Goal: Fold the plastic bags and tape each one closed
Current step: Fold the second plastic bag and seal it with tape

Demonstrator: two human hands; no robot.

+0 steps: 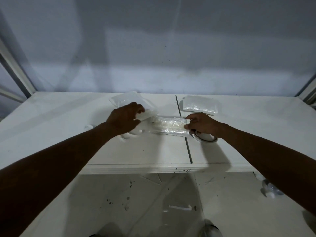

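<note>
Right hand [201, 124] pinches folded bag [168, 125] at one end; my left hand [125, 119] pinches a white flap [144, 115] at its other end. Untaped, I judge; tape roll [207, 139] beside it. Pile [199, 105] beyond looks done.

Bench [68, 120]: white, with a dark seam. Folded bag [168, 125]: clear, glossy. Far stacks [199, 104]: clear, whitish. Tape roll [206, 138]: white, dark-edged. Floor [136, 202]: white, black-flecked.
</note>
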